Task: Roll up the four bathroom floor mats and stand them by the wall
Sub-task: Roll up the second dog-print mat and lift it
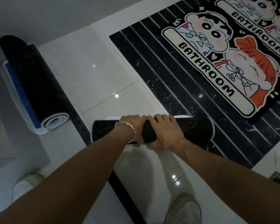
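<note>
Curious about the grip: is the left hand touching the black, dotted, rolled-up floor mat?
Touching. The head view shows the left hand lying on the black dotted rolled-up floor mat, fingers curled over its top.

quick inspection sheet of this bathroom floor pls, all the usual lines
surface: glossy white floor tiles beside a black striped marble section
job's things: first rolled mat rests by the wall at left; second rolled mat lies under both hands; nearer flat mat and farther flat mat lie unrolled on the marble
clutter: nothing seen
grippers: left hand and right hand both grip the second rolled mat, side by side; bracelet on the left wrist
cables: nothing seen
surroundings: grey wall at upper left; a shoe at the bottom edge
</note>
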### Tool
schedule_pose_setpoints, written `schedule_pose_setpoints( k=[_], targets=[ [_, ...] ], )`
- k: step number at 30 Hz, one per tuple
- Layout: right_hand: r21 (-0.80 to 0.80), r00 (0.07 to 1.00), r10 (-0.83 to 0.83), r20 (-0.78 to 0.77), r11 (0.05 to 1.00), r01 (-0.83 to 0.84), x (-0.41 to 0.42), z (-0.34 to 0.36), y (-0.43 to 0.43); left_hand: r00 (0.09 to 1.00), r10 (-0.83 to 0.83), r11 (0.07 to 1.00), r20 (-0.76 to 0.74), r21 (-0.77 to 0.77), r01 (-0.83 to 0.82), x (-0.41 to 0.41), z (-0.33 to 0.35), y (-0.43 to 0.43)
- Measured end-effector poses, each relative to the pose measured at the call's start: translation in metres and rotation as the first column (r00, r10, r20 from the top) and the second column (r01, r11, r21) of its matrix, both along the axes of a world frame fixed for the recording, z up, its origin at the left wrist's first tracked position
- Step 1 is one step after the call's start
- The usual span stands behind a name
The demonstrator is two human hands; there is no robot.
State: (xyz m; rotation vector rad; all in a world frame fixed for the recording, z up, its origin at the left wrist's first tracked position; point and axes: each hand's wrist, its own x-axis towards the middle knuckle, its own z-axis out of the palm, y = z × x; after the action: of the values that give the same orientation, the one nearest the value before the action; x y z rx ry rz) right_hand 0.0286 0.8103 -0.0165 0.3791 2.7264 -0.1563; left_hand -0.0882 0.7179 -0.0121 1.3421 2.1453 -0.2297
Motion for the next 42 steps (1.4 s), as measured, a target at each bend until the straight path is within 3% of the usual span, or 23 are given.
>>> schedule_pose_setpoints(
  k=[3, 8, 11, 14, 16, 18, 20, 23, 27, 31, 37, 42],
  targets=[
    [0.006, 0.998, -0.007, 0.057, 1.000, 0.006, -0.004, 0.000, -0.002, 0.997, 0.032, 0.999, 0.073, -0.027, -0.030, -0.001, 0.001, -0.003],
    [-0.243, 0.958, -0.041, 0.285, 0.963, 0.113, -0.030, 0.015, 0.020, 0.980, -0.070, 0.988, -0.184, 0.122, 0.093, 0.007, -0.010, -0.025],
    [-0.275, 0.959, -0.096, 0.265, 0.946, 0.171, -0.021, 0.015, 0.015, 0.959, -0.104, 0.988, -0.265, 0.081, 0.130, 0.015, -0.013, -0.027],
    [-0.143, 0.995, -0.056, 0.077, 0.988, 0.066, -0.005, 0.006, 0.003, 0.983, -0.083, 0.996, -0.166, 0.031, 0.089, 0.007, -0.008, -0.013],
    [-0.057, 0.999, -0.009, 0.051, 0.998, 0.012, -0.002, 0.001, 0.001, 1.000, -0.018, 1.000, -0.010, -0.002, 0.018, -0.005, -0.003, -0.006],
    [-0.003, 0.999, -0.002, 0.049, 1.000, 0.002, -0.004, -0.001, -0.002, 1.000, 0.016, 1.000, 0.026, 0.012, -0.016, -0.007, -0.002, -0.007],
    [-0.007, 0.997, -0.009, 0.078, 1.000, 0.010, -0.010, 0.001, -0.002, 0.999, -0.004, 0.997, -0.044, 0.082, 0.008, 0.001, -0.006, -0.017],
    [-0.180, 0.974, -0.046, 0.222, 0.980, 0.088, -0.026, 0.013, 0.012, 0.972, -0.043, 0.983, -0.233, 0.166, 0.083, 0.013, -0.012, -0.031],
    [-0.325, 0.930, -0.108, 0.351, 0.918, 0.229, -0.024, 0.015, 0.022, 0.940, -0.100, 0.979, -0.326, 0.135, 0.151, 0.018, -0.013, -0.034],
    [-0.342, 0.952, -0.142, 0.272, 0.910, 0.234, -0.012, 0.011, 0.017, 0.952, -0.097, 0.988, -0.289, 0.091, 0.128, 0.016, -0.010, -0.026],
    [-0.149, 0.993, 0.024, 0.119, 0.989, -0.006, -0.015, 0.010, 0.014, 0.984, 0.010, 0.999, -0.180, 0.051, -0.001, 0.007, 0.000, -0.016],
    [-0.012, 0.994, 0.037, -0.101, 0.999, -0.038, -0.020, 0.013, 0.016, 0.987, 0.144, 0.989, -0.073, 0.055, -0.140, -0.013, 0.013, -0.002]
  ],
)
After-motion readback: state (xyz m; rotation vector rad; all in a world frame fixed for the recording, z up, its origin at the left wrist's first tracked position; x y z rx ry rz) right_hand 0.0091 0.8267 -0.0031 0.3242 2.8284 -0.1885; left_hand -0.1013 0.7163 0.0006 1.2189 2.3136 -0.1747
